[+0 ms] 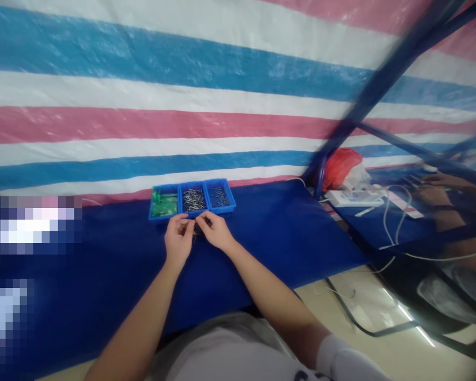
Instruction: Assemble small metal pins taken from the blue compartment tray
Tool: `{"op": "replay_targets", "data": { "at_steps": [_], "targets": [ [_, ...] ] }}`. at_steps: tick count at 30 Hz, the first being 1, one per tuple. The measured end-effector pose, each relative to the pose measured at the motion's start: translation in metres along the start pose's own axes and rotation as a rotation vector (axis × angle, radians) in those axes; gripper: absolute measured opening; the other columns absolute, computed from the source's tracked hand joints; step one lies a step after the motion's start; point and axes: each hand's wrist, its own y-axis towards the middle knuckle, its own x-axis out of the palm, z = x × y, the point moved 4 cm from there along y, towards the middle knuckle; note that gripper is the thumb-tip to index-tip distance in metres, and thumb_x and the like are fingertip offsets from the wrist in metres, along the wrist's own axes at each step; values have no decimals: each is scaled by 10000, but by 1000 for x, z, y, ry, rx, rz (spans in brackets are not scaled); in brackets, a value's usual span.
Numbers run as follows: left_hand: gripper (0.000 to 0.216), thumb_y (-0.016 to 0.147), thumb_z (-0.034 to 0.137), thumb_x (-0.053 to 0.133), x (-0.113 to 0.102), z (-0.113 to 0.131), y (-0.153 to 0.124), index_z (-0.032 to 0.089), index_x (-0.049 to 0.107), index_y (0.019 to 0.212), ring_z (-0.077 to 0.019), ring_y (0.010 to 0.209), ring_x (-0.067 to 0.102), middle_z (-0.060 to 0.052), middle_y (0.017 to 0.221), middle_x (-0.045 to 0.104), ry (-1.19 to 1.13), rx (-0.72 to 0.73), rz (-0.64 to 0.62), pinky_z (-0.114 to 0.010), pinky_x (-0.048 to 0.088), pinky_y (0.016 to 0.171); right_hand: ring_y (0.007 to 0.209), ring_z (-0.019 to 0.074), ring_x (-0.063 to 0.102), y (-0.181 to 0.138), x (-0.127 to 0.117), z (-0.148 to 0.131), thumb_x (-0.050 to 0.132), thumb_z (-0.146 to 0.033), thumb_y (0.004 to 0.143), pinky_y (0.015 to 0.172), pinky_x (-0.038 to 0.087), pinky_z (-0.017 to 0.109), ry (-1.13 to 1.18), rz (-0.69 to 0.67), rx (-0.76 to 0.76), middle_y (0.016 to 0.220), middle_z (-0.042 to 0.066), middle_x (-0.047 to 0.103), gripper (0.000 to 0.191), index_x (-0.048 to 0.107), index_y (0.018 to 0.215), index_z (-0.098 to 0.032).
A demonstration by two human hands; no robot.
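My left hand (177,238) and my right hand (216,230) meet over the blue table, just in front of three blue bins. Their fingers are closed in a pinch around a few thin, dark screws (197,230), mostly hidden by the fingertips. Green plastic pieces (164,205) lie in the left bin (152,211). The middle bin (193,214) holds a dense heap of dark metal screws (193,200). In the right bin (227,210) is a thinner scatter of similar screws (219,198).
A striped plastic sheet (182,124) hangs behind the blue table (277,227). To the right stand a dark metal frame (347,124), a red bag (341,166), a white power strip (355,198) and loose cables. Another person's arm (456,211) is at the far right.
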Motion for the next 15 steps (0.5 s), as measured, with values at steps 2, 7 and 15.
{"op": "replay_targets", "data": {
  "at_steps": [2, 7, 15],
  "targets": [
    [323, 863, 382, 677, -1, 0, 0, 201, 591, 1117, -135, 646, 670, -20, 833, 694, -4, 8, 8, -273, 572, 648, 747, 155, 621, 0, 0, -1, 566, -375, 937, 689, 476, 258, 38, 12, -26, 826, 9, 677, 197, 656, 929, -201],
    [318, 876, 393, 665, -1, -2, 0, 200, 590, 1118, -123, 617, 654, -18, 834, 687, -7, 3, 12, -265, 564, 633, 769, 155, 630, -1, 1, -3, 608, -329, 910, 731, 491, 266, 59, 16, -58, 849, 18, 684, 147, 663, 952, -198],
    [372, 854, 418, 691, 1, -4, -1, 204, 575, 1135, -135, 680, 686, -61, 982, 712, -39, 1, -10, -289, 588, 671, 709, 153, 594, 0, 0, 1, 545, -390, 952, 690, 462, 261, -33, 27, -15, 777, 5, 663, 236, 647, 854, -200]
  ]
}}
